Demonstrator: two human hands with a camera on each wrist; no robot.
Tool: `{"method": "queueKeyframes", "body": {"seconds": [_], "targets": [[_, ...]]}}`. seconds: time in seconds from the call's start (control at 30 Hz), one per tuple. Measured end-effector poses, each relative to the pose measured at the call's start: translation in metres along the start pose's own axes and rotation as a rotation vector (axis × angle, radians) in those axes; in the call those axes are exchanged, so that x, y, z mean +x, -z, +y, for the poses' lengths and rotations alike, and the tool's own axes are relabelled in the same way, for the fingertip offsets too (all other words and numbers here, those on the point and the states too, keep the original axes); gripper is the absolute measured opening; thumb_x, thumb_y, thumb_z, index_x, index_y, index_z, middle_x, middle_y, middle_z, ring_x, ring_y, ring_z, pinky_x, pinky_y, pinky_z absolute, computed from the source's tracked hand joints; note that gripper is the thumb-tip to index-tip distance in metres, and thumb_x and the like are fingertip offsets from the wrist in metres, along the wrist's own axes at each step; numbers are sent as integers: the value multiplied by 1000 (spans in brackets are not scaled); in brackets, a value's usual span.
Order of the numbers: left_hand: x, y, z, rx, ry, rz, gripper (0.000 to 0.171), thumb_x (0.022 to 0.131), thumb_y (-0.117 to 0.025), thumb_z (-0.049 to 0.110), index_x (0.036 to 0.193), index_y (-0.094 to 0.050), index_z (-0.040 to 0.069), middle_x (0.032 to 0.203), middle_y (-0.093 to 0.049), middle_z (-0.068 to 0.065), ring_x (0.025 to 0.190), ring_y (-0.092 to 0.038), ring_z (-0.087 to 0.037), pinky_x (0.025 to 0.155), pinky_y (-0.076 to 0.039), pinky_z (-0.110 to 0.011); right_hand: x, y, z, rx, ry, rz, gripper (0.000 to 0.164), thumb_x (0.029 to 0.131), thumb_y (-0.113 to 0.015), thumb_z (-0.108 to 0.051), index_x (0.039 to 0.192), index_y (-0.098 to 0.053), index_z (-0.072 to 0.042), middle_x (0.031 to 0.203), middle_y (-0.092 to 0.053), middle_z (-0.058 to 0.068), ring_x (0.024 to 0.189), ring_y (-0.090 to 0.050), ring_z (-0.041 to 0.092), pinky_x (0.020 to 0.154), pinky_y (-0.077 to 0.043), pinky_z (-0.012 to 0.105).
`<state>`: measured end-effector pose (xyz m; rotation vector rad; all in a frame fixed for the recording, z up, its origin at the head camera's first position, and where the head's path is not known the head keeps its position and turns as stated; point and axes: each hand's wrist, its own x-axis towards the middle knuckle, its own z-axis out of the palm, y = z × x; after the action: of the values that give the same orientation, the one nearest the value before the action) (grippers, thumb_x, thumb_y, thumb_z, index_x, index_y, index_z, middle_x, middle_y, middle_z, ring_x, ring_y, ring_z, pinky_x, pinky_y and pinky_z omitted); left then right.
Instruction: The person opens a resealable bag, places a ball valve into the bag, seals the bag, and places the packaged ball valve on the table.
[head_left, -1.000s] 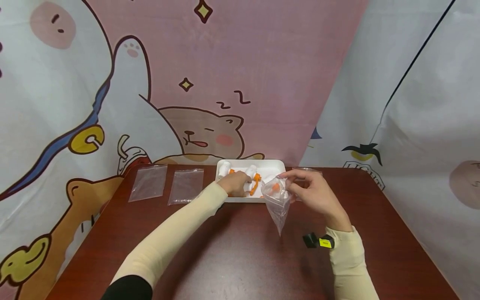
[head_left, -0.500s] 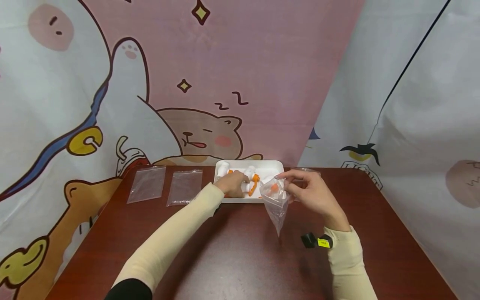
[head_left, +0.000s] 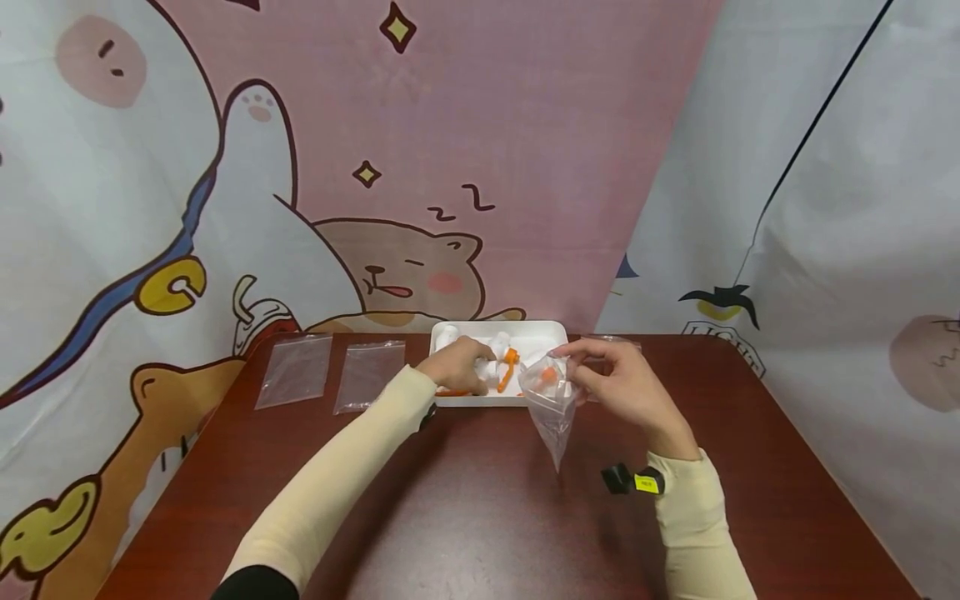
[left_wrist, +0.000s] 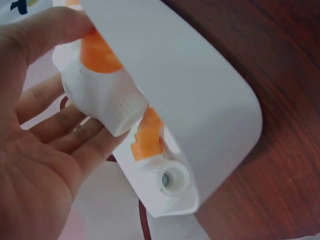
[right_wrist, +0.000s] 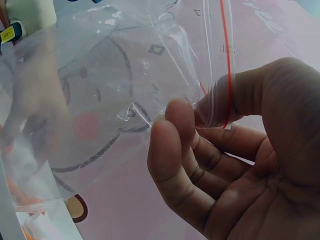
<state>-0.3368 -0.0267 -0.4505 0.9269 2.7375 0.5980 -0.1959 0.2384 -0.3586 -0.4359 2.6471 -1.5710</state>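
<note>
My left hand reaches into a white tray at the back of the table. In the left wrist view it holds a white plastic fitting with an orange part; the thumb is at the orange part and the fingers lie around the white body. Another white and orange fitting lies in the tray's corner. My right hand pinches the mouth of a clear zip bag, which has a red line along its seal. Orange shows through the bag; whether it is inside or behind, I cannot tell.
Two flat clear bags, a far-left bag and a nearer bag, lie left of the tray. Part of another clear bag shows behind my right hand. A cartoon-printed cloth hangs behind the dark wooden table.
My left hand has shifted slightly left within the tray, and its fingers sit a little differently. The right hand and its bag stay nearly still. The head view has drifted slightly.
</note>
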Motion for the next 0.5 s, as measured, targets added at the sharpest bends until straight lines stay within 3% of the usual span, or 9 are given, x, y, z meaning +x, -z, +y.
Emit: {"method": "queueKeyframes", "body": {"seconds": [0.2, 0.5], "targets": [[-7, 4, -8, -64, -8, 61, 52, 77, -87, 18, 126, -72, 8, 124, -74, -5, 117, -66, -21, 105, -51, -38, -1, 0, 1, -17, -15, 8, 24, 99, -65, -11, 122, -72, -12, 95, -61, 15, 74, -66, 23, 66, -62, 32], [-16, 12, -10, -190, 31, 140, 51, 79, -86, 18, 128, -71, 9, 122, -74, -3, 103, -65, -16, 98, -53, -35, -1, 1, 2, -14, -6, 11, 25, 99, -65, -10, 123, -72, -11, 96, -61, 15, 74, -67, 22, 67, -62, 33]]}}
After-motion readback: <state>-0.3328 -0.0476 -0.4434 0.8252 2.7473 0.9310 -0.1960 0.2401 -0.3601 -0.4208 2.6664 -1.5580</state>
